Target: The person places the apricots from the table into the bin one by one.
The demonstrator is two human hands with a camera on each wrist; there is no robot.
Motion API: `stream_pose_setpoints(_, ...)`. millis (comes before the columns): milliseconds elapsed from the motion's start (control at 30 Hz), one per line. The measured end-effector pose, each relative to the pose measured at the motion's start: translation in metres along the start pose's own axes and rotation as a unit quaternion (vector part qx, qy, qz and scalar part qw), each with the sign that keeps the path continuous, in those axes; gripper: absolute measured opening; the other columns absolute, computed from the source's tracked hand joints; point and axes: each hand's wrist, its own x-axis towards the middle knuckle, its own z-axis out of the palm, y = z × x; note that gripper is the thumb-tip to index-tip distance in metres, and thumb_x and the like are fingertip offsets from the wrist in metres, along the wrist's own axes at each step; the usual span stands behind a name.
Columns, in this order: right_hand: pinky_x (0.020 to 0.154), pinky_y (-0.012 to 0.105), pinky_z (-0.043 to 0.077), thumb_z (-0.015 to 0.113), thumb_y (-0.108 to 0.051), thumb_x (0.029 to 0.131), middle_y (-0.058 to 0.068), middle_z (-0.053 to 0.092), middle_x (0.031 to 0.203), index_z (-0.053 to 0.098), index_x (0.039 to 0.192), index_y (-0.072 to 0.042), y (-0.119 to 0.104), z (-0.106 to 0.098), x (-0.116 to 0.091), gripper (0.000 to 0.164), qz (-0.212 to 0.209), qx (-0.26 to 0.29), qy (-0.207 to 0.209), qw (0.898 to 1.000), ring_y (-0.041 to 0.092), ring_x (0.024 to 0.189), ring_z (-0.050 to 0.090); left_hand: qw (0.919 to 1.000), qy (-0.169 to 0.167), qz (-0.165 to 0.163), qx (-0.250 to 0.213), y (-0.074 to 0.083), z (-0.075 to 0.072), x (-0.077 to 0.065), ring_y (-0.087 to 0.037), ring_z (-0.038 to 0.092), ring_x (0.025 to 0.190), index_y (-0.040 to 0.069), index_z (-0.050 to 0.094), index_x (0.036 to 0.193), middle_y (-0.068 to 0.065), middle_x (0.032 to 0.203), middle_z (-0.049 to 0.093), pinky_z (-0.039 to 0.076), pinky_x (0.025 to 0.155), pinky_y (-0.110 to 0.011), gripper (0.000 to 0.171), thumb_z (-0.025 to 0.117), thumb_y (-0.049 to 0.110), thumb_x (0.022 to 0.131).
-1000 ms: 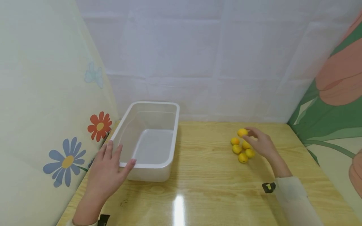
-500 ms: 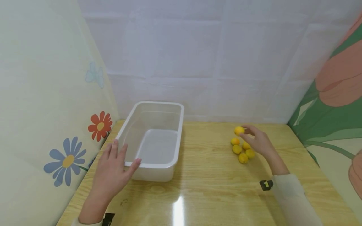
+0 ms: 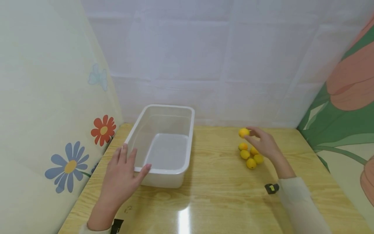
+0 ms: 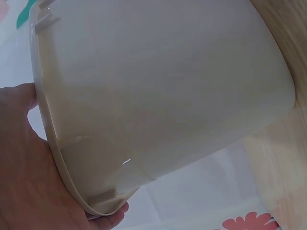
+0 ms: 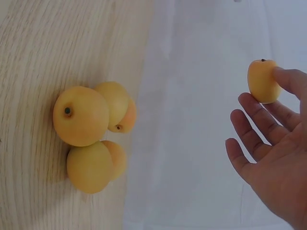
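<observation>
My left hand (image 3: 120, 177) lies at the near left corner of a white plastic basin (image 3: 166, 171), fingers extended along the left rim and thumb over the front rim. Seen from the left wrist, the palm (image 4: 33, 177) is against the basin's edge. A small yellow-orange fruit (image 3: 243, 132) is pinched between the thumb and fingertips of my right hand (image 3: 266, 144), above the table. In the right wrist view the held fruit (image 5: 263, 81) shows a dark stem end, and the lower fingers are spread loosely. Several similar fruits (image 3: 244, 154) sit clustered just below this hand.
A pale wood-grain table (image 3: 216, 188) carries everything. White sheeting (image 3: 187, 65) hangs behind it. Flower-printed panels stand at the left (image 3: 58, 107) and right (image 3: 347, 136). The basin's inside floor (image 3: 168, 152) is bare.
The basin and my left hand have shifted to the right together. My right hand has lifted the pinched fruit slightly and moved it left, away from the cluster.
</observation>
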Motion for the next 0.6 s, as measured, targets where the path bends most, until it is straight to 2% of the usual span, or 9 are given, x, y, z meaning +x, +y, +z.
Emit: stream_pose_setpoints(600, 0.108, 0.067, 0.038, 0.059, -0.04, 0.103, 0.022, 0.064, 0.13, 0.051, 0.144, -0.006, -0.024, 0.003, 0.012, 0.054, -0.027, 0.013, 0.008, 1.0, 0.047, 0.129, 0.051, 1.0, 0.001, -0.006, 0.003, 0.017, 0.009, 0.002, -0.057, 0.024, 0.142, -0.007, 0.04, 0.15, -0.036, 0.16, 0.021, 0.027, 0.111, -0.073, 0.086, 0.044, 0.064, 0.1)
